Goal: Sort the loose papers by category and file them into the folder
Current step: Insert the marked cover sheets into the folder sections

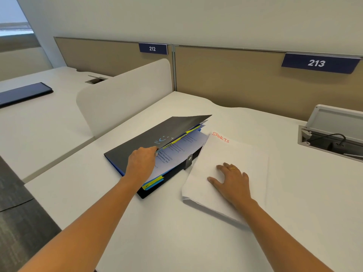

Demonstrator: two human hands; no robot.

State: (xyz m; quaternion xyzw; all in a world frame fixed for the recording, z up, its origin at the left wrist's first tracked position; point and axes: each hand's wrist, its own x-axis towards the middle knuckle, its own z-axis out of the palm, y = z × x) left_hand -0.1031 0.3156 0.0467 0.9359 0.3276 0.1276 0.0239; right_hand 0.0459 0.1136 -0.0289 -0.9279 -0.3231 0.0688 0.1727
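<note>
Head view: at centre frame the dark grey cardboard folder (137, 143) lies on the white table (157, 222). The left hand (140, 163) grips its half-raised cover by the edge. Just to the right, the right hand (231, 179) lies flat, fingers spread, on the white paper stack (225, 154) marked SPORTS.

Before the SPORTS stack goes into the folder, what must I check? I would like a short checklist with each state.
1. Folder cover raised: ok, the left hand holds its edge up.
2. SPORTS stack steady: ok, the right hand rests flat on it.
3. Stack gripped for lifting: not ok, fingers lie straight.
4. Correct section open: cannot tell, the yellow tabs are unreadable.
</note>
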